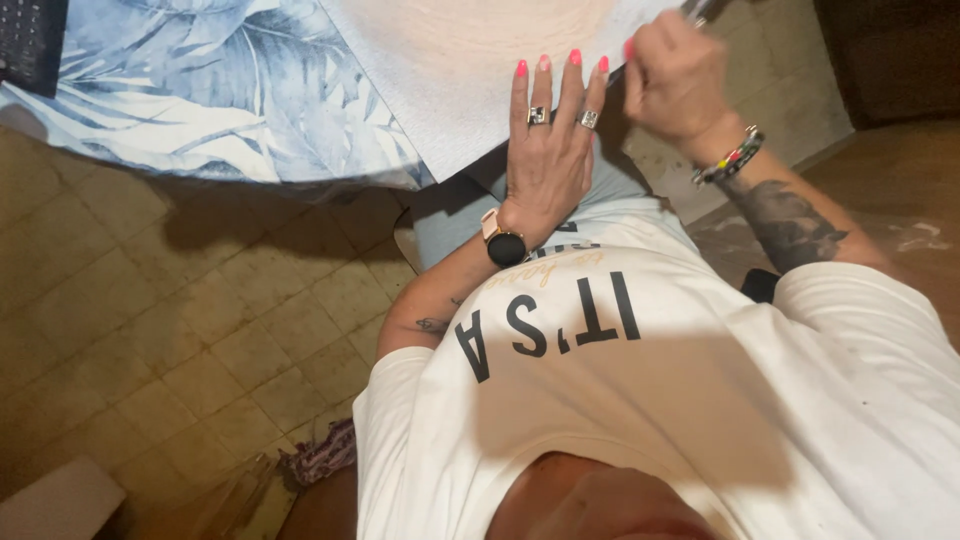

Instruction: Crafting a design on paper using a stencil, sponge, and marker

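My left hand [548, 150] lies flat with fingers spread on the near edge of a large white sheet of paper [450, 70] that carries a faint peach-coloured shading. The hand wears two rings and a watch at the wrist. My right hand [675, 80] is closed around a thin dark pencil-like tool [700, 10], held at the sheet's right edge; its tip is hidden by the hand. A beaded bracelet sits on the right wrist.
The sheet lies on a table with a blue leaf-patterned cloth [200, 90]. A dark object [30, 40] sits at the table's far left. Tiled floor [170, 320] spreads below to the left, with a striped rag [320, 455] on it.
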